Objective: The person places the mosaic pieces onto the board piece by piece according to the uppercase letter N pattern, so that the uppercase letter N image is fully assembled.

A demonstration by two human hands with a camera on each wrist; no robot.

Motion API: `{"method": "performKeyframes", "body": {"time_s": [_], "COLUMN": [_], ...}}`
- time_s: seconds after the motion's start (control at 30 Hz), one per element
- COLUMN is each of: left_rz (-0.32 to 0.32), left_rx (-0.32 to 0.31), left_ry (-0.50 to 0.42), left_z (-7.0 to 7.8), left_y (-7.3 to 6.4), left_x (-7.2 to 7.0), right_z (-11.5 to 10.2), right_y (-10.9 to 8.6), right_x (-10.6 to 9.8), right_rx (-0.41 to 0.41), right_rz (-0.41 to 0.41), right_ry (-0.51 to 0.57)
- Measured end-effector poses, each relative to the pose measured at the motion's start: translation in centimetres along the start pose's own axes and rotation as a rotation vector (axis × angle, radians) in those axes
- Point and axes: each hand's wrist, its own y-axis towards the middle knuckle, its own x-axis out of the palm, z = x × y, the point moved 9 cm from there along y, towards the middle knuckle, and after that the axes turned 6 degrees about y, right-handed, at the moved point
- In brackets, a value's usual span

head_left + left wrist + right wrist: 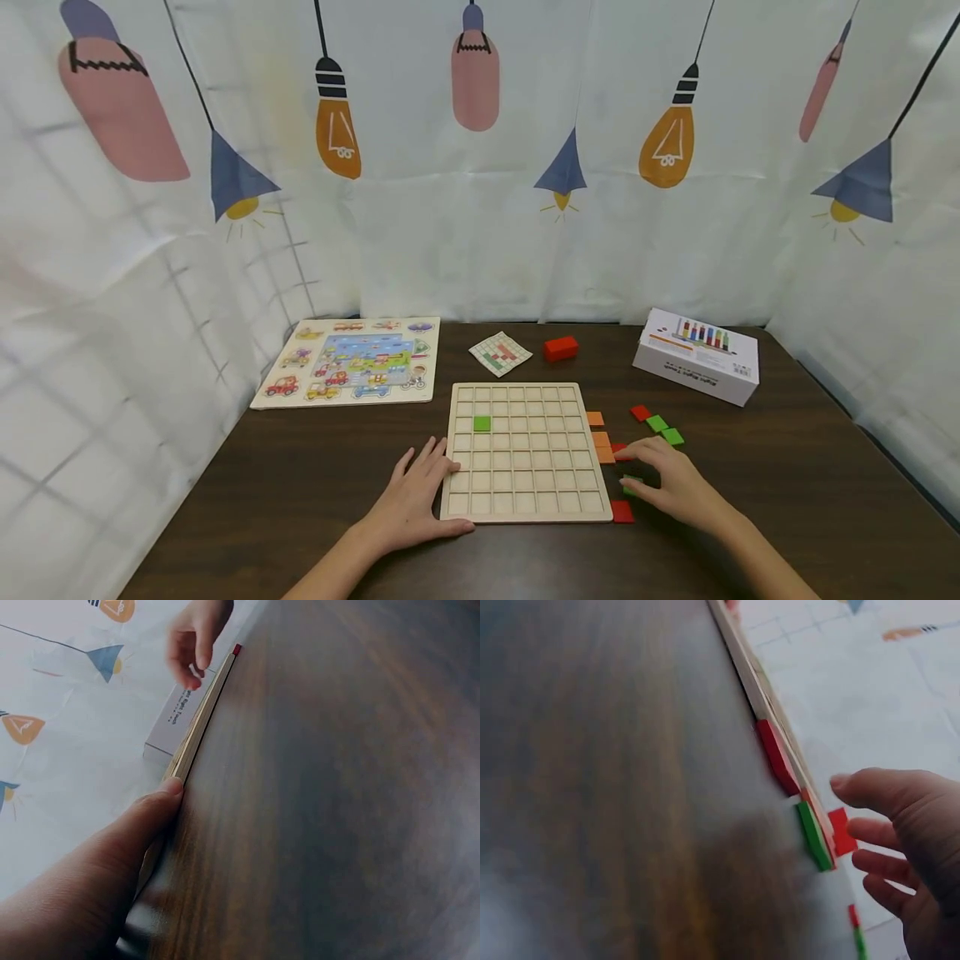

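A wooden grid board (525, 480) lies flat on the dark table, with one green tile (482, 423) in a cell near its upper left. At the board's near left corner rests my left hand (416, 500), fingers at the left side. Its thumb (161, 799) touches the front edge in the left wrist view. My right hand (671, 483) hovers just right of the board with thumb and fingers apart. Under its fingertips are a red tile (619, 451) and a green tile (630, 481). Orange tiles (602, 438) line the board's right edge, and another red tile (622, 512) lies nearer me.
Behind the right hand lie a red tile (641, 412) and two green tiles (664, 430). Toward the back are a picture puzzle (277, 379), a pattern card (501, 353), a red block (561, 348) and a white box (697, 354). A printed curtain (465, 233) hangs behind the table.
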Motion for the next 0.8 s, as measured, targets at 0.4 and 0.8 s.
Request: {"method": "performKeyframes", "body": {"time_s": [0.4,0.8], "left_rz": [-0.026,-0.012], "left_rx": [-0.007,-0.004], "left_ry": [-0.016,-0.017], "left_z": [0.0,-0.1], "left_y": [0.1,-0.1], "left_x": [0.2,-0.1], "right_z": [1.6,1.8], "right_y": [-2.4,-2.6], "right_x": [0.3,0.7], "right_rx": [0.097,0.096], "right_rz": [-0.012,-0.015], "right_ry": [0.094,0.132]}}
